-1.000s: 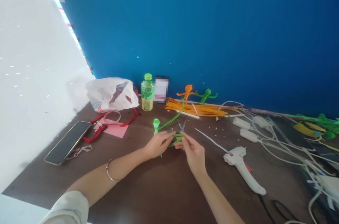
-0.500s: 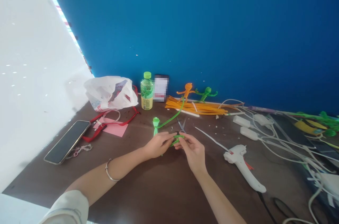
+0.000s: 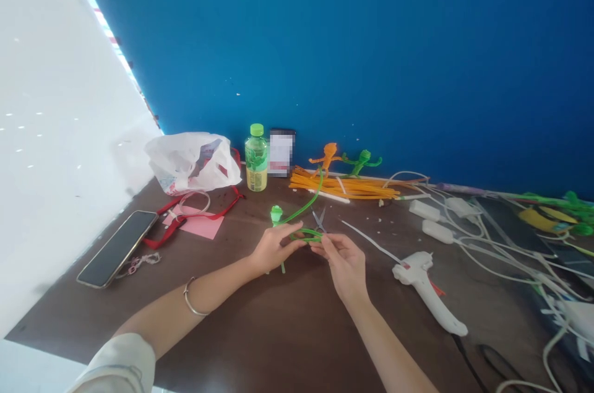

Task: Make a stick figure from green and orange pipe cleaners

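My left hand (image 3: 275, 249) and my right hand (image 3: 341, 261) hover low over the dark wooden table (image 3: 297, 331), fingertips nearly meeting. Between them they pinch a green pipe cleaner figure (image 3: 306, 234), bent into a loop. Its long strand arcs up and away, and its light green round head (image 3: 276, 214) sticks up just beyond my left hand. Small metal scissors (image 3: 318, 220) lie on the table just past my right fingers, their handles partly hidden.
A white hot glue gun (image 3: 420, 281) and tangled white cords lie to the right. Orange pipe cleaner strips (image 3: 343, 187), two finished figures, a green bottle (image 3: 256, 158), a plastic bag (image 3: 192, 164), a red strap and a phone (image 3: 116, 249) line the blue wall and left.
The green loop has opened wider and shifted slightly up between my fingers. My right hand has moved a little to the right and down. The view has tilted slightly.
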`<action>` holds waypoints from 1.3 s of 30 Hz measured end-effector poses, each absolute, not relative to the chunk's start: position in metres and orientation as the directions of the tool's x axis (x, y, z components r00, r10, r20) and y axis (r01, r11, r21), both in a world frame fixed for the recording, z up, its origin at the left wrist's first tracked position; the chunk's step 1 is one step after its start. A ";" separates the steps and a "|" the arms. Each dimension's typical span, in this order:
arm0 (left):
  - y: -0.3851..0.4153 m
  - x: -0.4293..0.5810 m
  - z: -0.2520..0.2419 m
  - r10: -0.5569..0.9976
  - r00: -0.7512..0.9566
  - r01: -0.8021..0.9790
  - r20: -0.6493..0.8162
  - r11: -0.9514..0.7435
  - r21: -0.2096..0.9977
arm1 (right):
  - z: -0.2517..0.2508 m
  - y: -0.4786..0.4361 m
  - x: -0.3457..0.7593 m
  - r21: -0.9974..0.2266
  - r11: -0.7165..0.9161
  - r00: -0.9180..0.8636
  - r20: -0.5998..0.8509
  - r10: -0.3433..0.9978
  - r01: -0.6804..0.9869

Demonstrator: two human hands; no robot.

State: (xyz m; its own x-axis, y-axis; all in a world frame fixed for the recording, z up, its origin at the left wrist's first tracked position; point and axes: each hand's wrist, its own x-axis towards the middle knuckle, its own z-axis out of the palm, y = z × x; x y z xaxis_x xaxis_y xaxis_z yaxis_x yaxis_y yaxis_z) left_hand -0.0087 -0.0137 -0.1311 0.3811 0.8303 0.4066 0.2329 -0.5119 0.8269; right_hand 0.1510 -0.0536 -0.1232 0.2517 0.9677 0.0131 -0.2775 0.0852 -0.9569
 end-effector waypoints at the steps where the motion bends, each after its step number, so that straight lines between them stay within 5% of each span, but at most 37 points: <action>1: -0.013 -0.009 -0.130 0.817 0.387 0.244 0.427 -0.537 0.807 | -0.122 -0.054 0.151 -0.955 0.080 0.255 0.004 0.967 -0.286; 13: -0.014 -0.014 -0.124 0.779 0.515 0.296 0.359 -0.554 0.778 | -0.119 -0.054 0.164 -0.975 0.009 0.238 -0.046 0.970 -0.223; 25: -0.012 -0.009 -0.128 0.895 0.441 0.053 0.071 -0.105 0.993 | -0.118 -0.051 0.163 -0.948 0.006 0.264 -0.082 0.961 -0.317; 32: -0.012 -0.006 -0.126 0.938 0.344 -0.021 0.050 -0.046 0.999 | -0.118 -0.050 0.166 -0.945 -0.042 0.203 -0.113 0.973 -0.325; 35: -0.010 -0.006 -0.128 0.950 0.307 -0.032 0.054 -0.047 0.998 | -0.117 -0.051 0.170 -0.977 0.018 0.190 -0.024 0.982 -0.215; 39: -0.009 -0.006 -0.132 0.949 0.307 -0.036 0.073 -0.066 0.997 | -0.116 -0.053 0.175 -0.956 0.266 0.157 0.283 0.946 0.122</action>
